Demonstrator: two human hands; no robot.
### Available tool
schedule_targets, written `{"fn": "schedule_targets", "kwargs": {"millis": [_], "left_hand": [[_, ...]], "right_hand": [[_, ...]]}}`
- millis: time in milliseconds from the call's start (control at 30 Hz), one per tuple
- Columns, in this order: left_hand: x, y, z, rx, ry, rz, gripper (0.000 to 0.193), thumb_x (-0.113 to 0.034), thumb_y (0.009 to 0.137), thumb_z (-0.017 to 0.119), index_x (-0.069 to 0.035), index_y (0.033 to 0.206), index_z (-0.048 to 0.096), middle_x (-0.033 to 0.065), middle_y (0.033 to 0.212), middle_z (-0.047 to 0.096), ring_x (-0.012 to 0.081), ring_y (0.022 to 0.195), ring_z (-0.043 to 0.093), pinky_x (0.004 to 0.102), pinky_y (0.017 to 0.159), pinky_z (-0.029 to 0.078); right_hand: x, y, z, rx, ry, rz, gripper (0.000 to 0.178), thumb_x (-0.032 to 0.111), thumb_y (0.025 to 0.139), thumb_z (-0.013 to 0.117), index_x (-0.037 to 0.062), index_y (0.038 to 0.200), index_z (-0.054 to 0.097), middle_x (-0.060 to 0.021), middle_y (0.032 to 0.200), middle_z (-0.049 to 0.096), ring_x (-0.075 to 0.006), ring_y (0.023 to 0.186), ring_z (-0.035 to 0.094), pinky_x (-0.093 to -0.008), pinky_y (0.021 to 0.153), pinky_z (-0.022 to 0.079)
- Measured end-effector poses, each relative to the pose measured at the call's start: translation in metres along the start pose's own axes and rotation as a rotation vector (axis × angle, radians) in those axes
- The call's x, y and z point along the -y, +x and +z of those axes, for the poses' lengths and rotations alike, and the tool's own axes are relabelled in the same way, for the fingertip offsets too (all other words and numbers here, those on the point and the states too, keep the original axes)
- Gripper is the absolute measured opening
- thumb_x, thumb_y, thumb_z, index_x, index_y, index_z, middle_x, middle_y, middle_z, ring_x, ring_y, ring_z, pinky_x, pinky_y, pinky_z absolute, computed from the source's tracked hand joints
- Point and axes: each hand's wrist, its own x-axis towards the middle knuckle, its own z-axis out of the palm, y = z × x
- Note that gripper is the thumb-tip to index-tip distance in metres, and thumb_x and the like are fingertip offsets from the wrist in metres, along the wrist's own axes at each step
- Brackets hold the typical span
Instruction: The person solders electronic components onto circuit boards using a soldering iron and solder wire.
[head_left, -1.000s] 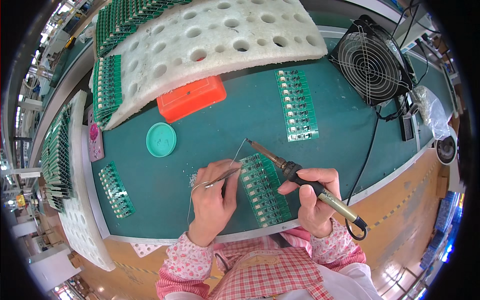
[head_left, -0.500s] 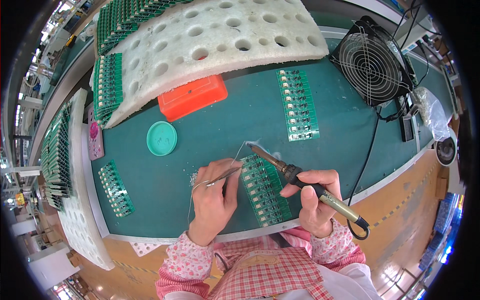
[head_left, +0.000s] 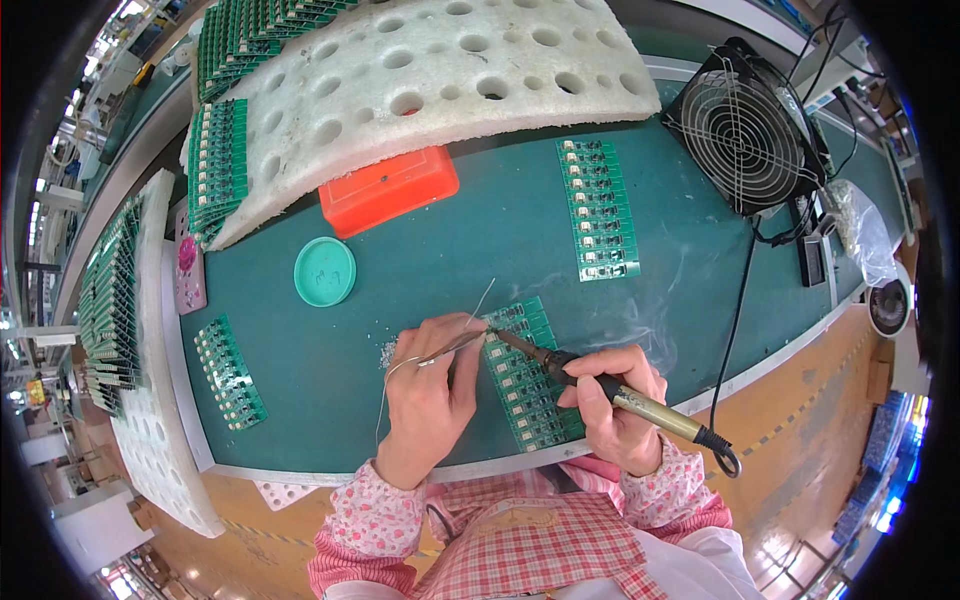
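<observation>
My left hand [head_left: 425, 415] is closed around a pair of metal tweezers [head_left: 450, 348], and a thin solder wire [head_left: 484, 299] runs through its fingers, its free end sticking up past them. A soldering iron [head_left: 655, 409] is gripped pen-like in my right hand [head_left: 622, 395]. The iron's tip meets the tweezer points at the upper left edge of a green circuit board panel [head_left: 530, 390]; whether they touch is too small to tell. This panel lies flat between my hands, with rows of small white and black parts.
Another board panel [head_left: 600, 210] lies further back, a smaller-looking one [head_left: 230, 375] at left. White foam [head_left: 350, 95] with holes carries stacked boards [head_left: 218, 160]. Around stand a red plastic box [head_left: 390, 190], a turquoise lid [head_left: 325, 272] and a black fan [head_left: 742, 130]. The iron's cable [head_left: 742, 320] crosses the right side.
The iron's tip has come down from the wire's upper end to the panel's left edge by the tweezers. Smoke now drifts to the right of the panel. My left hand stays nearly still.
</observation>
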Motion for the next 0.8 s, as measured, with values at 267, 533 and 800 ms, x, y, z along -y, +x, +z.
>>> {"fn": "schedule_targets", "kwargs": {"millis": [267, 533, 800], "left_hand": [[0.003, -0.001, 0.002, -0.028, -0.004, 0.022, 0.024, 0.010, 0.080, 0.071, -0.001, 0.102, 0.068, 0.0097, 0.104, 0.071, 0.0272, 0.089, 0.069, 0.0360, 0.077, 0.049], [0.001, 0.000, 0.002, -0.010, 0.000, 0.012, 0.012, 0.006, 0.087, 0.068, 0.001, 0.092, 0.059, 0.0123, 0.102, 0.072, 0.0311, 0.088, 0.068, 0.0379, 0.076, 0.050], [0.003, -0.001, 0.003, -0.021, 0.006, 0.036, 0.021, 0.009, 0.081, 0.070, -0.001, 0.099, 0.066, 0.0096, 0.106, 0.071, 0.0276, 0.091, 0.069, 0.0367, 0.076, 0.049]], "right_hand": [[-0.008, 0.004, -0.001, 0.076, -0.061, -0.194, 0.022, -0.004, 0.078, 0.073, 0.0027, 0.098, 0.066, -0.0058, 0.071, 0.067, -0.0176, 0.054, 0.063, -0.0302, 0.050, 0.049], [-0.008, 0.008, -0.001, 0.127, -0.146, -0.376, 0.035, -0.009, 0.066, 0.073, 0.0055, 0.097, 0.066, -0.0030, 0.069, 0.063, -0.0186, 0.051, 0.059, -0.0314, 0.049, 0.047], [-0.010, -0.001, -0.008, -0.031, -0.091, -0.274, 0.019, -0.001, 0.076, 0.071, 0.0028, 0.094, 0.066, -0.0060, 0.065, 0.065, -0.0194, 0.048, 0.057, -0.0315, 0.048, 0.046]]}}
